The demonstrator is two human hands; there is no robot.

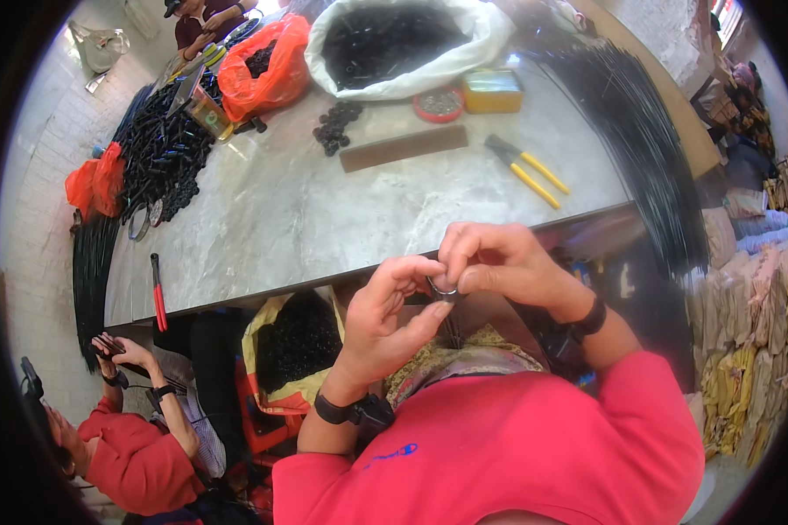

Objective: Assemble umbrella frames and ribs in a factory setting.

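Note:
Just beyond the table's front edge, my left hand (392, 317) pinches a small dark round piece with a shiny rim (445, 292) between thumb and fingers. My right hand (505, 269) closes on the same piece from the other side, thumb and fingertips bent together at its top. The fingers cover much of it, so its full shape is hidden. On the tabletop ahead lie cutting pliers with yellow handles (534, 175) and a flat brown bar (403, 150). A small heap of black round parts (336, 129) sits left of the bar.
A white sack (490, 39) of black pieces, a yellow block-shaped container (492, 93) and a red round dish (418, 108) stand at the back. Black rods (643, 122) hang over the right edge. Red-handled pliers (158, 297) lie front left. One co-worker (140, 455) sits left, another far back.

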